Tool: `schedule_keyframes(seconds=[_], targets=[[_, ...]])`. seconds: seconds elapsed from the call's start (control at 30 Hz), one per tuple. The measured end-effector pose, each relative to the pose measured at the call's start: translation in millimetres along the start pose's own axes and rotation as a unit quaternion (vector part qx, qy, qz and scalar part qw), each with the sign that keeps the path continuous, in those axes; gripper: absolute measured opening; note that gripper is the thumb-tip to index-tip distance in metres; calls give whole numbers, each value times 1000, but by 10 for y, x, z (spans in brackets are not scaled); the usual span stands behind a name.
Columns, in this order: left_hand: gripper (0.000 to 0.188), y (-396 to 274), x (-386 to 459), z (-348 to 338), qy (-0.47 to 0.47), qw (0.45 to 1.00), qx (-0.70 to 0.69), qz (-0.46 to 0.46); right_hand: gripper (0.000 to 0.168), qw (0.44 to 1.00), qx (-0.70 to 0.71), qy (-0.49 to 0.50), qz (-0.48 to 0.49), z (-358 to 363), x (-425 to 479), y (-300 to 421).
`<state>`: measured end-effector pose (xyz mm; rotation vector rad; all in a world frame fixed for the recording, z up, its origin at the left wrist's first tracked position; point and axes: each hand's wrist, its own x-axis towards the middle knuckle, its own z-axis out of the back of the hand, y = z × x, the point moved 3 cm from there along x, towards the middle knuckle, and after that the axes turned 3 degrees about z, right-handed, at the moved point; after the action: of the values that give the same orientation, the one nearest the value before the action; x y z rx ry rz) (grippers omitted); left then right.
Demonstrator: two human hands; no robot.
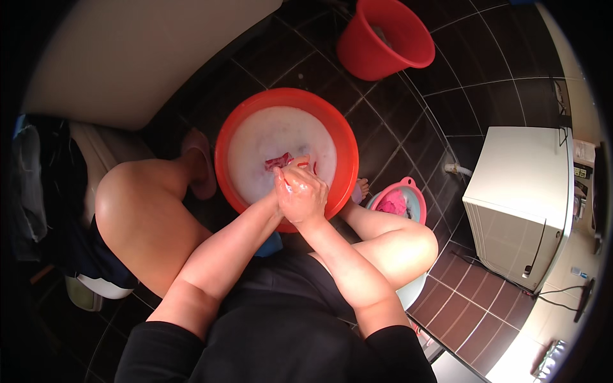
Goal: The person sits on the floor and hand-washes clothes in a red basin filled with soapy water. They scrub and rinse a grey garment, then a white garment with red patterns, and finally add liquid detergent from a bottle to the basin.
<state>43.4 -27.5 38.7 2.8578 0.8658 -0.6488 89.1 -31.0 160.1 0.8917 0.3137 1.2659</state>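
Note:
Both hands are pressed together over a red plastic basin (348, 158) filled with cloudy, sudsy water (258, 131). My right hand (304, 198) lies on top, wet and lathered, its fingers closed around a piece of red patterned cloth (277, 163). Beneath it, my left hand (297, 167) grips the same cloth and is largely covered. One end of the cloth sticks out to the left of the hands, and small red bits show between the fingers. Anything below the water's surface is hidden by the suds.
A tall red bucket (354, 52) stands on the dark tiled floor (297, 72) beyond the basin. By my right leg sits a pink-rimmed basin (419, 191) holding pink cloth (393, 203). A white cabinet-like appliance (522, 167) is at right; dark clothes (62, 191) hang at left.

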Motion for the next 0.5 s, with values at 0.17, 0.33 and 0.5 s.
schedule_keyframes(seconds=[0.17, 0.33, 0.5], targets=[[29, -81, -96, -492, -181, 975, 75, 101, 39, 976, -83, 69, -191, 100, 224, -973], [49, -302, -84, -610, -29, 982, 3, 184, 32, 788, 508, 138, -321, 131, -1, -1276], [59, -425, -92, -495, -43, 993, 7, 108, 32, 671, 609, 239, -349, 215, -46, -1480]])
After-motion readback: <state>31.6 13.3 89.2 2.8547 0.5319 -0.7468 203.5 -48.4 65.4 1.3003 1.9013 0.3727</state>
